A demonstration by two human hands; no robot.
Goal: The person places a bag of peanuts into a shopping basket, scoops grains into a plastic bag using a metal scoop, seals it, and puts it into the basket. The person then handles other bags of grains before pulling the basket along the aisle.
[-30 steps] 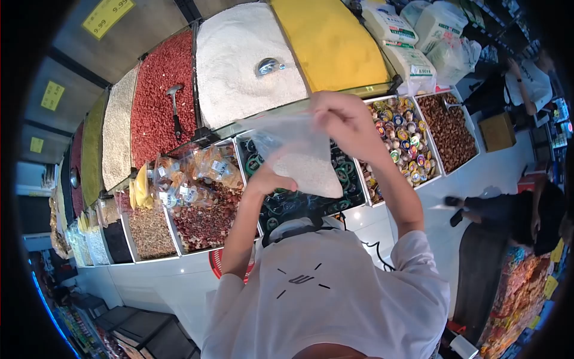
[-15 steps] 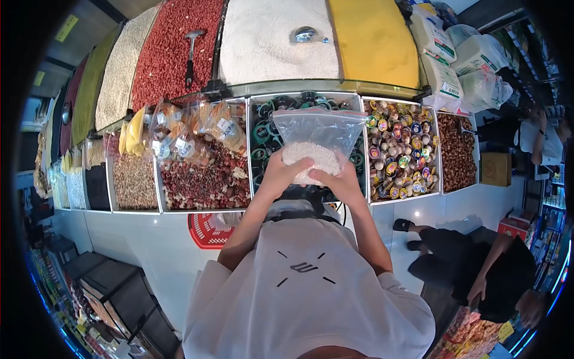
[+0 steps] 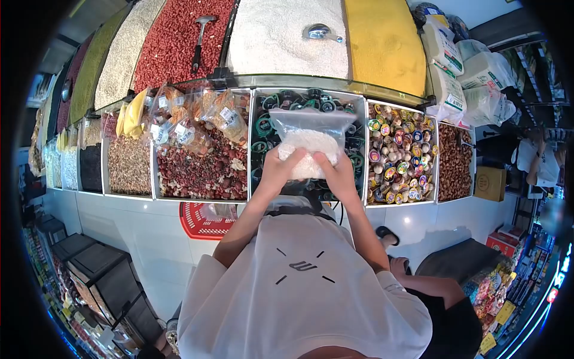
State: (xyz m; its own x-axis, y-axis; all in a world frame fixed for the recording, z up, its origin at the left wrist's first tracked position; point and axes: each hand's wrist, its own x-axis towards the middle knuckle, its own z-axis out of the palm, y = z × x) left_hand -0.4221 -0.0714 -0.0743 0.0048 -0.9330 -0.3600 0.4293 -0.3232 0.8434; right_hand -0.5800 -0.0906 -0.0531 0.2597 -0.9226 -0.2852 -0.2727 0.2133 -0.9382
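A clear zip bag (image 3: 312, 122) partly filled with white rice-like grain (image 3: 308, 146) is held in front of my chest, above a bin of dark, green-rimmed packs (image 3: 261, 128). My left hand (image 3: 280, 169) grips its lower left side, and my right hand (image 3: 337, 173) grips the lower right. Both thumbs press on the front of the bag and point in toward each other. The fingers behind the bag are hidden. Above the filled part, the bag's top stands up flat and wide.
Behind are bins of white grain (image 3: 281, 51) with a metal scoop (image 3: 320, 33), red peanuts (image 3: 173, 54) with a ladle (image 3: 197, 48), and yellow grain (image 3: 382, 48). Small colourful cups (image 3: 402, 152) fill the bin at right. A red basket (image 3: 206, 227) sits on the floor; a person's leg (image 3: 427, 281) is at lower right.
Both thumbs have moved up the bag's front, and the bag has shifted slightly left. The person at right has moved closer behind me, now partly hidden by my body.
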